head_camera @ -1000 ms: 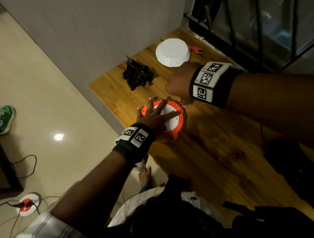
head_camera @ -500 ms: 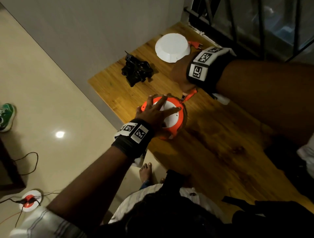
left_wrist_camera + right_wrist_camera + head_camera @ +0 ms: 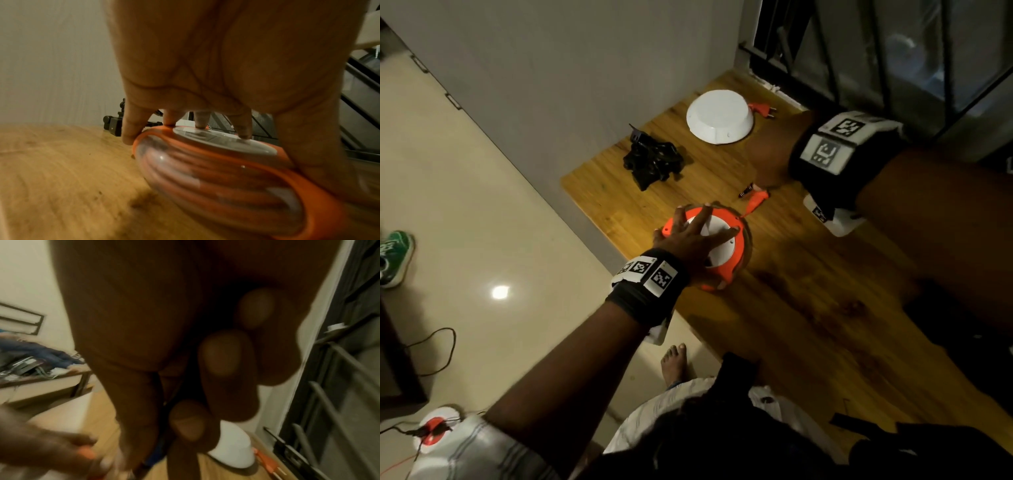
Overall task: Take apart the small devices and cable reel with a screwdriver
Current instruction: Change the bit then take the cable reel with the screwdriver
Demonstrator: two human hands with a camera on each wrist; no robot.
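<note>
The orange cable reel (image 3: 726, 263) with a white centre lies flat on the wooden table (image 3: 825, 308). My left hand (image 3: 697, 233) presses down on its top with fingers spread and straight; in the left wrist view the fingertips (image 3: 200, 123) touch the reel (image 3: 226, 170). My right hand (image 3: 768, 161) hovers just beyond the reel and grips an orange-handled screwdriver (image 3: 755, 200), whose tip points down at the reel's far rim. In the right wrist view the fingers (image 3: 224, 360) are curled tight and the tool is mostly hidden. A white round device (image 3: 719, 118) and a black device (image 3: 654, 161) lie farther back.
An orange plug (image 3: 762, 109) lies beside the white device near the window bars (image 3: 859, 51). The table's left edge drops to the tiled floor (image 3: 482, 222), where another reel (image 3: 433, 428) and cables lie. A dark object (image 3: 945, 308) sits at the table's right.
My right hand has drawn back from over the reel toward the far right, so the orange screwdriver now shows. My left hand stays pressed on the reel.
</note>
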